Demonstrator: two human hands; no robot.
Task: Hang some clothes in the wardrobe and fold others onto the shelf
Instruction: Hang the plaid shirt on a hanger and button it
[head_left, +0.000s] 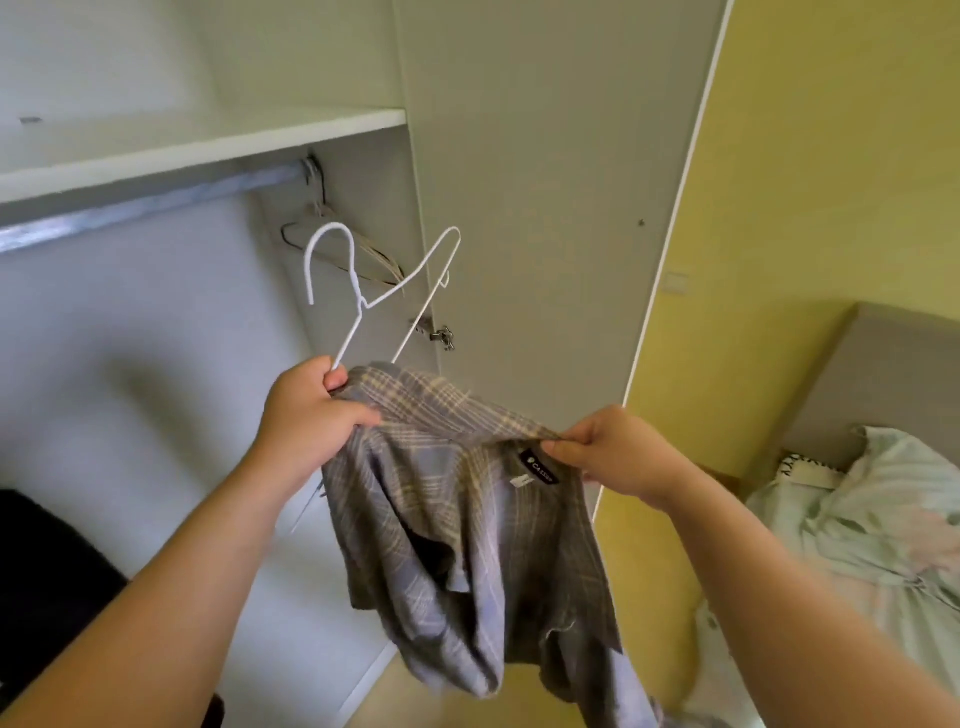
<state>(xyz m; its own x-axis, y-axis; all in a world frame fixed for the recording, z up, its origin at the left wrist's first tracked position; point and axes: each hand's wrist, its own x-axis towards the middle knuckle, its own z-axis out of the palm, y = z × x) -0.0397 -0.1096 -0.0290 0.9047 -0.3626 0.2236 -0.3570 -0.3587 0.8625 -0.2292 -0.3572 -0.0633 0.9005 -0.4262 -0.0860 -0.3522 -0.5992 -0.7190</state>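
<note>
Left hand is closed round the lower wire of a white hanger and one end of the plaid shirt collar. The right hand pinches the other end. The shirt sags between them before the open wardrobe, below the rail. It looks light and limp to me, so the collar seems the best hold. Spare hangers crowd the rail's end.

The shirt apparently hides much of the hanger.

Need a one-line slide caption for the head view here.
Facing the wardrobe rail, the left hand grips a white wire hanger and plaid shirt; the right hand pinches the shirt's collar.
</note>
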